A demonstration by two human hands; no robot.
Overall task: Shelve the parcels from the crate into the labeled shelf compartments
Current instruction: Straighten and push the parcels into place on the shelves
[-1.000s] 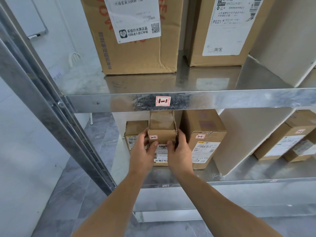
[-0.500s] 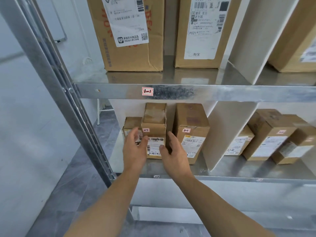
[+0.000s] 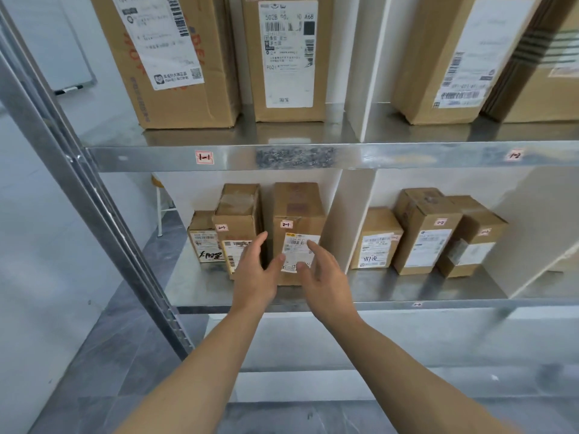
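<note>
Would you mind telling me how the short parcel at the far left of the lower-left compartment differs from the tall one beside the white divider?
The short parcel stands much lower than the tall parcel. The short parcel has black handwriting on its label; none shows on the tall parcel. The tall parcel bears a 2-1 sticker; the short parcel shows none. Both are brown cardboard.

Left hand [image 3: 255,278], right hand [image 3: 326,281] outstretched, fingers relaxed, seemingly holding nothing.

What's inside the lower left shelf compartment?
Three cardboard parcels stand side by side: a short parcel, a middle parcel, a tall parcel. The left hand and right hand cover parts of the two taller fronts; anything behind the parcels is hidden.
</note>
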